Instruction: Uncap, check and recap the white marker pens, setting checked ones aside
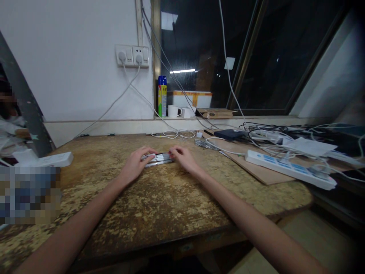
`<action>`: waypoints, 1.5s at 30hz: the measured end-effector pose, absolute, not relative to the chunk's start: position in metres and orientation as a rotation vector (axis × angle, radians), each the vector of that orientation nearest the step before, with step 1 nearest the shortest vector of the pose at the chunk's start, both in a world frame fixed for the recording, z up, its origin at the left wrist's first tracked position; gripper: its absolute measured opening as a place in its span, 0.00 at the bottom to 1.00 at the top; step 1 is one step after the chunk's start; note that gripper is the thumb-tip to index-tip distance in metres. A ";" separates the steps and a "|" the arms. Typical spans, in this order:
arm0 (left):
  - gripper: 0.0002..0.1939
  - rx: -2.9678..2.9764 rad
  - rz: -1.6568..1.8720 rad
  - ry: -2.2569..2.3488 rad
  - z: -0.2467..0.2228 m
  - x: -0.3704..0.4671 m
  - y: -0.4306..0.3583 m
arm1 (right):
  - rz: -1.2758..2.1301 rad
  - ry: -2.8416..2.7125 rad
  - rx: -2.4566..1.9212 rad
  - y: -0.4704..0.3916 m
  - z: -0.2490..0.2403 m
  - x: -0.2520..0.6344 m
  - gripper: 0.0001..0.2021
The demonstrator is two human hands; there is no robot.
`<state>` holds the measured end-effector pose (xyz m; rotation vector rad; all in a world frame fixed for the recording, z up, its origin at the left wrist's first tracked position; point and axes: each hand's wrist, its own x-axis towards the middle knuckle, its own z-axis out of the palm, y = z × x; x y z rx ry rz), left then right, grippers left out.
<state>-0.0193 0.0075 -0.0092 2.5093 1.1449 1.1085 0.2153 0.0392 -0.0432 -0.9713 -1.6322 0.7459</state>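
The left hand (136,164) and right hand (184,158) press from both ends a row of pens (159,159) lying on the worn table (171,205); uneven pressure could make them roll apart

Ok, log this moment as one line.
left hand: on pens' left end | right hand: on right end | pens: bunched flat on table

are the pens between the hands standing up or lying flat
Lying flat: the bundle of grey-and-black pens rests lengthwise on the worn wooden table, with the left hand and right hand pressing its ends.
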 end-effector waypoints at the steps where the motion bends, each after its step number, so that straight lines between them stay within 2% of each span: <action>1: 0.14 2.519 1.093 1.141 -0.009 -0.019 0.007 | 0.772 -1.675 -0.961 0.038 -0.044 0.213 0.16; 8: 0.16 2.514 1.098 1.145 -0.010 -0.020 0.009 | 0.986 -1.625 -0.838 0.039 -0.043 0.214 0.18; 20: 0.14 2.365 1.201 1.424 -0.019 -0.032 0.021 | 0.950 -1.324 -0.860 0.046 -0.035 0.235 0.24; 26: 0.14 2.378 1.159 1.425 -0.020 -0.033 0.023 | 0.814 -1.441 -0.872 0.052 -0.040 0.238 0.23; 33: 0.15 2.453 1.273 1.300 -0.024 -0.035 0.027 | 0.694 -1.535 -0.905 0.053 -0.043 0.239 0.18; 45: 0.16 2.426 1.263 1.362 -0.024 -0.032 0.027 | 0.721 -1.542 -0.928 0.052 -0.044 0.239 0.16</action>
